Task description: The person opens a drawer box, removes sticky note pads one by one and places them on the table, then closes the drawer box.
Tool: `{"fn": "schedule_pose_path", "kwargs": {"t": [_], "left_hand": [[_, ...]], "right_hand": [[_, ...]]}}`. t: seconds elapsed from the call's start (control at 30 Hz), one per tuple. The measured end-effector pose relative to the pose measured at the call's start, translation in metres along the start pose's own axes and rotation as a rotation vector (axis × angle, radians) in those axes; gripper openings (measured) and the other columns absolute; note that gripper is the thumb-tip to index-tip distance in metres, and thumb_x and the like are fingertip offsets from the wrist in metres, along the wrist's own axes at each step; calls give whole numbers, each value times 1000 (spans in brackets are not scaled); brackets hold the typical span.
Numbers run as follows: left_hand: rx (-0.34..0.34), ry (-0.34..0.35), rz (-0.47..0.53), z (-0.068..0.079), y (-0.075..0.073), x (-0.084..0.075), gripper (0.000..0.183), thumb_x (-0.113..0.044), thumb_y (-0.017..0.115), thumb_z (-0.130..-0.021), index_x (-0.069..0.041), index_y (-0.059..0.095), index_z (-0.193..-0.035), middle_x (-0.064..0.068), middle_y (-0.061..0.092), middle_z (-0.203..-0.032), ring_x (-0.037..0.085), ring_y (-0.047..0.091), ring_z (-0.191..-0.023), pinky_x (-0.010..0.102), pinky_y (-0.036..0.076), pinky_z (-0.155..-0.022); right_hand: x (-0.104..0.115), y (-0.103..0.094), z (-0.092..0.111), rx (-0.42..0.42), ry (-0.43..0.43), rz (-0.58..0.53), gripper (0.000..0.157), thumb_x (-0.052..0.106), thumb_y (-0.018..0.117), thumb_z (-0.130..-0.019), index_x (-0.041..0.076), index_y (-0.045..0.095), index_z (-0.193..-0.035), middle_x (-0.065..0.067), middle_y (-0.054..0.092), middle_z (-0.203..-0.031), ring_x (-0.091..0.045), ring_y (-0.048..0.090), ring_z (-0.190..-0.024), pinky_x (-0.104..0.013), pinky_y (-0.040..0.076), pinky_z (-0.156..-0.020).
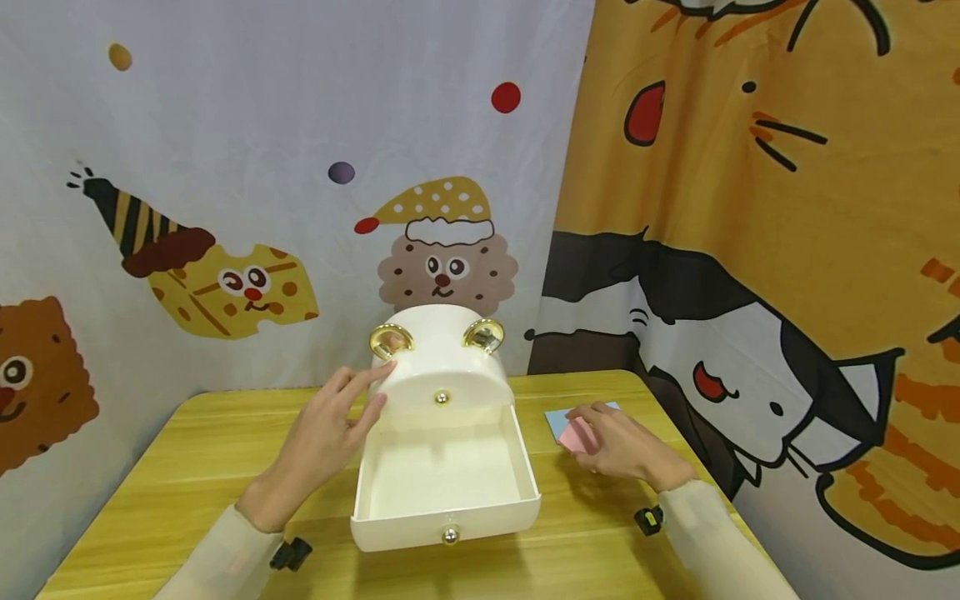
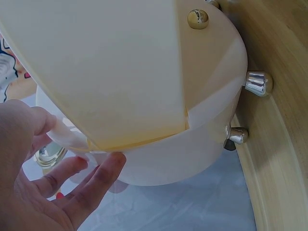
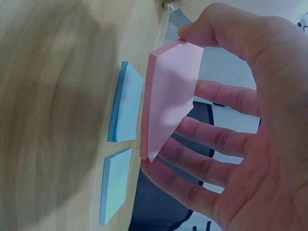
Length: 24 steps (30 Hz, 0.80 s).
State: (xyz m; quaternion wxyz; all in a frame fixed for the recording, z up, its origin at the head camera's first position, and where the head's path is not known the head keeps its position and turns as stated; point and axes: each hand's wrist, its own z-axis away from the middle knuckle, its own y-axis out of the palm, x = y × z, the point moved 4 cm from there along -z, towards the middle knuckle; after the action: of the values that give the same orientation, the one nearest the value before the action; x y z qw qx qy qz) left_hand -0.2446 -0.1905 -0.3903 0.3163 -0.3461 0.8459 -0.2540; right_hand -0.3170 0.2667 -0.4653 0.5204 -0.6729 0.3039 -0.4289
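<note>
A white rounded storage box point(image 1: 438, 358) with gold ears stands with its drawer point(image 1: 442, 467) pulled out. The inside of the drawer is bare. My left hand point(image 1: 330, 433) is at the left side of the box, index fingertip on the body by the left ear; in the left wrist view its extended fingers point(image 2: 108, 171) rest against the white shell. To the right of the drawer, my right hand point(image 1: 618, 442) pinches a pink sticky note pad point(image 3: 173, 96) by its edges, thumb on one side and fingers on the other, above the table.
Two more sticky note pads, one blue point(image 3: 129, 106) and one pale blue-green point(image 3: 115, 183), lie on the wooden table point(image 1: 225, 450) under the right hand. Printed curtains point(image 1: 262, 125) hang behind and to the right. A gold knob point(image 1: 450, 535) sticks out from the drawer front.
</note>
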Motion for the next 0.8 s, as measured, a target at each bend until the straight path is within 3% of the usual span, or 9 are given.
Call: {"fn": "schedule_pose_path", "kwargs": {"t": [0.43,0.8], "left_hand": [[7,-7,4,1,1,1,48,-12,78,-113,-22,72,-160,5,66,-106,0,39,-69,21,45,-58],[5,-4,6,0,1,2,49,-13,78,-113,-22,72,-161,5,66,-106,-1,40,-69,21,46,-58]], "right_hand": [[-4,12,-3,0,6,-3,59,27,94,-91,12,77,-145,-20,76,-144,-40,73,-128,-67,64,-108],[-9,18,-7,15,70,-13,56,29,95,-90,9,78,-140,-15,76,-132,-24,68,-107,-52,66,-99]]}}
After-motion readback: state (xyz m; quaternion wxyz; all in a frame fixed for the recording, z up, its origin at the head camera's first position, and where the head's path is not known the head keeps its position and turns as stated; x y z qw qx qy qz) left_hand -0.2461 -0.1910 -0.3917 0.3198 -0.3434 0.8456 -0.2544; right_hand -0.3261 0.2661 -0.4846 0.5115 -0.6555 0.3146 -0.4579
